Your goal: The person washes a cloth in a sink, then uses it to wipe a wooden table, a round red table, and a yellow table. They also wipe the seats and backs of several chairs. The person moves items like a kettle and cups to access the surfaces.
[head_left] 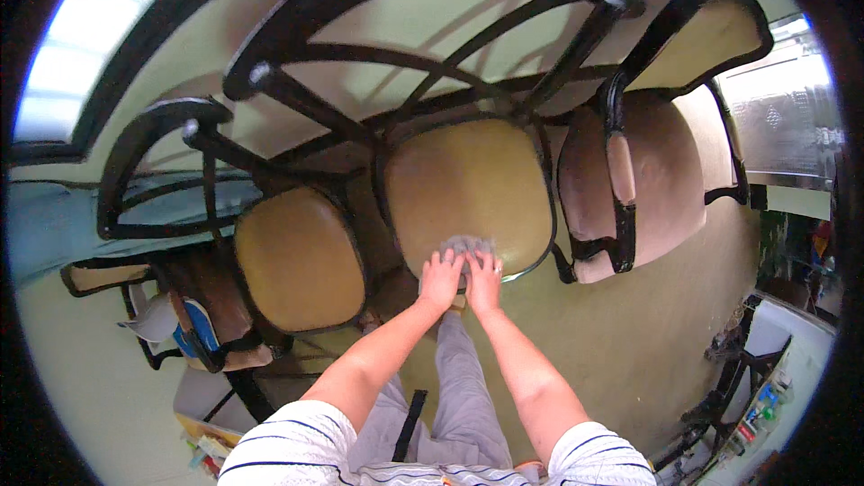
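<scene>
My left hand [440,277] and my right hand [484,277] lie side by side, pressed down on a small grey cloth [468,244]. The cloth rests on the near edge of a tan cushioned seat [468,180] of a black-framed chair. Fingers of both hands are spread over the cloth's near part; its far edge shows beyond the fingertips. Both forearms reach up from the lower edge of the picture.
A second tan-seated black chair [300,256] stands to the left, a pinkish armchair [661,175] to the right. Black curved chair backs [432,54] rise behind. A cluttered seat [202,324] sits at far left, a black stand with small items [756,396] at lower right.
</scene>
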Demonstrator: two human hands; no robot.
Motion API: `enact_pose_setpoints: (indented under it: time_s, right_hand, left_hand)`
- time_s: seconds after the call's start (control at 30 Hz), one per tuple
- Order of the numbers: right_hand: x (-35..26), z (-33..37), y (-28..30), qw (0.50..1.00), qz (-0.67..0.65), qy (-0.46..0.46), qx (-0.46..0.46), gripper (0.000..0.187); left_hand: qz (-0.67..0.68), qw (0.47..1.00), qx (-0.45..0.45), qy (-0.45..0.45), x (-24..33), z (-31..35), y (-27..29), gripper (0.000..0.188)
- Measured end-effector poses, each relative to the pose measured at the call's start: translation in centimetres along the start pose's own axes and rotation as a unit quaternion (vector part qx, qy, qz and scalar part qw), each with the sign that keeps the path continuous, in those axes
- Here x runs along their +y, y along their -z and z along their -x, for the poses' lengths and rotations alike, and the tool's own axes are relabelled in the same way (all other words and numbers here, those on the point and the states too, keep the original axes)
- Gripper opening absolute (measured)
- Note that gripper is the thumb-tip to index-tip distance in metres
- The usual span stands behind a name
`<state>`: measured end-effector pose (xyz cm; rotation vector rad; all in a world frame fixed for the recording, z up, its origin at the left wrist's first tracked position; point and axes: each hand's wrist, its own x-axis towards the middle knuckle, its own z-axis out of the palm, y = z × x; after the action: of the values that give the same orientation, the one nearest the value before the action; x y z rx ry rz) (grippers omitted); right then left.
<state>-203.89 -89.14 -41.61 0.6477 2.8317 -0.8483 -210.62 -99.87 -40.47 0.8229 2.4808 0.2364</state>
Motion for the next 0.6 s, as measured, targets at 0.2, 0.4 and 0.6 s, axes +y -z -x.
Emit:
enact_pose_setpoints:
  time_s: [0.2,0.4,0.6]
  right_hand:
    - [-2.4,-5.3,8.5,0.987,-0.131,-0.021,0.088,0.028]
    - [-10.3,-20.3,30.1,0.896,-0.043,0.137,0.42,0.041]
    - [-12.4,-32.5,37.7,0.888,0.146,0.108,0.422,0.072]
  left_hand:
    - [-0.025,0.991,0.059,-0.121,2.0,-4.6,13.3,0.036]
    - [-0.07,0.855,0.422,-0.294,8.6,-15.7,36.6,0.039]
    - [-0.223,0.78,0.527,-0.252,8.4,-25.9,43.7,0.054]
